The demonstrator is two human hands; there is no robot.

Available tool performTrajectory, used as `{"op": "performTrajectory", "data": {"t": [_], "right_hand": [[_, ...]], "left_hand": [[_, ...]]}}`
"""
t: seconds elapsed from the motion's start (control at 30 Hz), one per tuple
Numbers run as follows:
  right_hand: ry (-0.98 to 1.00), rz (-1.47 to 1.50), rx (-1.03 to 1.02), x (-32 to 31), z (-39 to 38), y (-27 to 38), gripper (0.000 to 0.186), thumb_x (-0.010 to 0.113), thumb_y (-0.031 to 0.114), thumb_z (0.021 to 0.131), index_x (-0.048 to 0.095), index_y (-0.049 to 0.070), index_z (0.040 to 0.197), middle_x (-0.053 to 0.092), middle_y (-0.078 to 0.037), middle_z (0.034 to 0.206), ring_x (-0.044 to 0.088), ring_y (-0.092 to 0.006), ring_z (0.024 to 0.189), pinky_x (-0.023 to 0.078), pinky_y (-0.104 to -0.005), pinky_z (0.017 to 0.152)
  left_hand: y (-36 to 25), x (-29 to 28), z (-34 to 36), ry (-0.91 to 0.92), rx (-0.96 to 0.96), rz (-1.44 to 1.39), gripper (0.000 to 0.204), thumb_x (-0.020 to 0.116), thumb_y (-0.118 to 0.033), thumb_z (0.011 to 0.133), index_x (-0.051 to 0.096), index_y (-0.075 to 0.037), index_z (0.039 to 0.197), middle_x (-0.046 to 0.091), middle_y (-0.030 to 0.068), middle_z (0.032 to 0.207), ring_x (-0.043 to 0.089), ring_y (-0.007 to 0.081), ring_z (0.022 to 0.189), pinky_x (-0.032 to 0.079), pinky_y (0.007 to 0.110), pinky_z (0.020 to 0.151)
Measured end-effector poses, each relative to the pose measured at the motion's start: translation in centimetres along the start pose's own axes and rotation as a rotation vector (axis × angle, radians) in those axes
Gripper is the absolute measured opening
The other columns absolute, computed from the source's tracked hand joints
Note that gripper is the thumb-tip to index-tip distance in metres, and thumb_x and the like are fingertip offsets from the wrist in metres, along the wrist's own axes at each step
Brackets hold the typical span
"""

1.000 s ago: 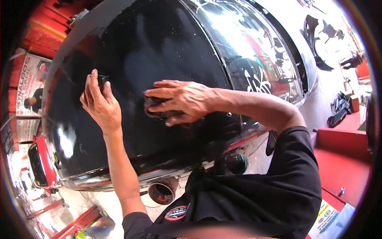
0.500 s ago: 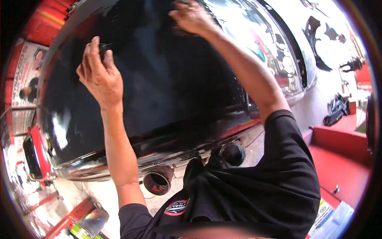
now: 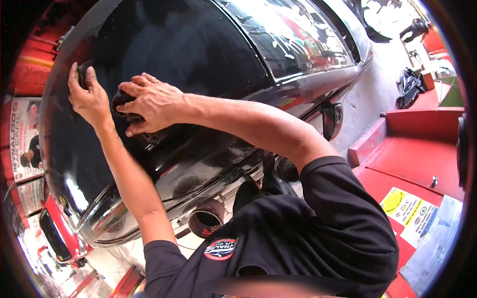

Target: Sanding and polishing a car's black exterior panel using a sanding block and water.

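Observation:
A glossy black car hood (image 3: 198, 64) curves out in front of me. My right hand (image 3: 156, 104) is closed over a dark, rough-textured pad (image 3: 120, 101) and presses it to the hood left of the middle. A short way to its left, my left hand (image 3: 92, 99) curls its thumb and fingers round a small dark pad (image 3: 85, 69) near the hood's front left. Most of that pad is hidden by the hand. Hazy streaks show on the paint ahead of both hands.
The windshield (image 3: 293, 37) lies at the far right, with a side mirror (image 3: 333, 121) below it. Near my body, a round open pipe-like cylinder (image 3: 206, 218) stands beside the fender. Red metal furniture (image 3: 407, 144) is at right; a red car (image 3: 52, 231) stands at left.
My right hand has swept from the far part of the hood back left, close to my left hand. My left hand has shifted a little left. The view has turned, showing more windshield.

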State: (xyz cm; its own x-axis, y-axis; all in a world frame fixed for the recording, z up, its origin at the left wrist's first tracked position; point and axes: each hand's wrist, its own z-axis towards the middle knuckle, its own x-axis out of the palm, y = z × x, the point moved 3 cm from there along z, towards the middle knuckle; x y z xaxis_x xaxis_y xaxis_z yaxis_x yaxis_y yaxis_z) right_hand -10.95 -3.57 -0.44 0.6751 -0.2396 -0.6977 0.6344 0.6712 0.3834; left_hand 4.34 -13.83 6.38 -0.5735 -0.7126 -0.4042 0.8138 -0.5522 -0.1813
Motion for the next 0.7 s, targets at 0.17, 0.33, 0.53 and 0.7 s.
{"op": "performTrajectory", "data": {"t": [0.17, 0.33, 0.53, 0.7], "right_hand": [[-0.294, 0.089, 0.324, -6.1, -5.2, -2.1, 0.038, 0.076, 0.042, 0.092, 0.079, 0.02, 0.123, 0.064, -0.022, 0.14, 0.057, -0.0444, 0.129, 0.048, -0.0529, 0.11], [-0.367, -0.358, 0.519, -12.8, -18.3, -6.8, 0.036, 0.076, 0.038, 0.096, 0.078, 0.013, 0.121, 0.066, -0.021, 0.132, 0.058, -0.0404, 0.129, 0.047, -0.0505, 0.107], [-0.383, -0.432, 0.637, -14.4, -25.4, -10.3, 0.044, 0.066, 0.05, 0.101, 0.078, 0.016, 0.126, 0.067, -0.02, 0.134, 0.06, -0.0399, 0.127, 0.048, -0.0506, 0.107], [-0.505, -0.386, 0.592, -14.2, -25.8, -10.8, 0.04, 0.069, 0.046, 0.099, 0.079, 0.011, 0.116, 0.069, -0.018, 0.126, 0.063, -0.0375, 0.121, 0.05, -0.0466, 0.104]], "left_hand": [[-1.1, 0.8, -1.1, 0.186, -0.097, -0.276, 0.041, 0.076, -0.032, 0.099, 0.068, -0.009, 0.132, 0.076, 0.0163, 0.12, 0.075, 0.031, 0.109, 0.058, 0.04, 0.093], [-3.7, 1.1, -1.9, 0.345, -0.029, -0.228, 0.04, 0.077, -0.042, 0.096, 0.072, -0.017, 0.127, 0.077, 0.0107, 0.113, 0.072, 0.0316, 0.102, 0.058, 0.044, 0.09], [-7.2, 1.5, -2.6, 0.469, 0.267, -0.154, 0.03, 0.073, -0.029, 0.099, 0.072, -0.01, 0.122, 0.075, 0.0127, 0.122, 0.069, 0.0347, 0.11, 0.053, 0.045, 0.098], [-13.7, 3.0, -1.4, 0.632, 0.29, -0.118, 0.029, 0.073, -0.023, 0.098, 0.071, -0.009, 0.123, 0.073, 0.0122, 0.127, 0.067, 0.0351, 0.115, 0.052, 0.045, 0.1]]}}
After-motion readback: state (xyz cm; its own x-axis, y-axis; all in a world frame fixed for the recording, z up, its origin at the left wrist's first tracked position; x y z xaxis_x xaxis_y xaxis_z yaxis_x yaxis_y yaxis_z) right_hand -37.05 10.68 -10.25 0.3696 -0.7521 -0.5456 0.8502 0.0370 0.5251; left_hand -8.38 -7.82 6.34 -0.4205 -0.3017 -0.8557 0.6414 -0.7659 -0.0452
